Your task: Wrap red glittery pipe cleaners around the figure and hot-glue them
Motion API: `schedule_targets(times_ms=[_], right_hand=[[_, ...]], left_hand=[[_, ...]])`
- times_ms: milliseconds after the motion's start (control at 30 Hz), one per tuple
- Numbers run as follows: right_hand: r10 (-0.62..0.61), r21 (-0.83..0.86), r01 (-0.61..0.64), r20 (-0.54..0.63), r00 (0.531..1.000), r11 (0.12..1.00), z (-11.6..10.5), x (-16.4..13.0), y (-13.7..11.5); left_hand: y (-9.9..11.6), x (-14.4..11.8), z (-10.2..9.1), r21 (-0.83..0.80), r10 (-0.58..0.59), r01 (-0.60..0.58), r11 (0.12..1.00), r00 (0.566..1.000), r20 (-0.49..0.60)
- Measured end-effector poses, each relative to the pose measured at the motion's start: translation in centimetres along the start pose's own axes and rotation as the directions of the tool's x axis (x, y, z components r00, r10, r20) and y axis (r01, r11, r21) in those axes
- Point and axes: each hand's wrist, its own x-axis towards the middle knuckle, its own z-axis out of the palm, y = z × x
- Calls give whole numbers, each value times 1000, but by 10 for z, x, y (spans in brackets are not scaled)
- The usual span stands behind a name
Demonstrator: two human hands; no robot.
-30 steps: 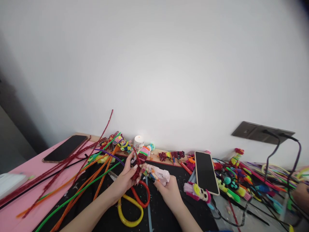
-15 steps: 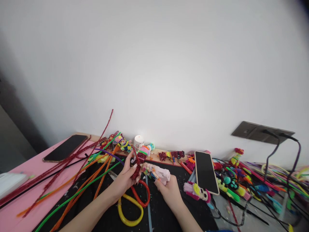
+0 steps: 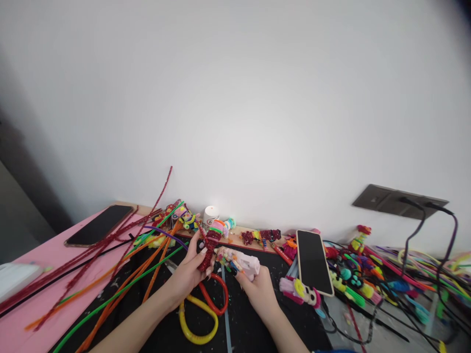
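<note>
The left hand (image 3: 191,272) has its grip clamped on a dark red pipe-cleaner figure (image 3: 207,250), fingers wrapped round its lower part so that the fuzzy piece stands roughly upright above the bench (image 3: 44,255). The right hand (image 3: 257,289) has its grip clamped on a pale pink glue gun (image 3: 247,264), whose front end (decorated with small coloured bits) points left toward the red figure and sits just beside it; whether the tip touches cannot be told. Both hands hover over a black mat (image 3: 250,323) near the bench's middle. Under the wrists lie scissors with yellow and red loop handles (image 3: 204,309). To the left, long red, orange and green pipe cleaners (image 3: 121,274) fan across the mat and the pink surface, near a dark phone (image 3: 99,225). A second phone (image 3: 312,262) lies to the right, beside a heap of finished colourful figures (image 3: 353,279). A small white bottle (image 3: 210,214) stands by the wall.
</note>
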Motion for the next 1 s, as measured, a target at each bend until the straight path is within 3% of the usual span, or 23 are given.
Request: schedule_targets(times_ms=[433,633,833,1000], right_hand=[[12,-37,-12,1,1000,999,-1,0,-1],[-70,-223,66,-10,998,973,-4,1,0],[-127,-525,70,-74,989,848,-14,1,0],[-243,-751,60,-137,960,657,-14,2,9]], left_hand=[[3,-2,3,-28,25,-25,999,1000,7],[2,-1,1,-26,33,-33,999,999,-7],[3,0,2,34,96,-94,995,994,-60],[8,-8,8,300,209,-182,936,976,-61]])
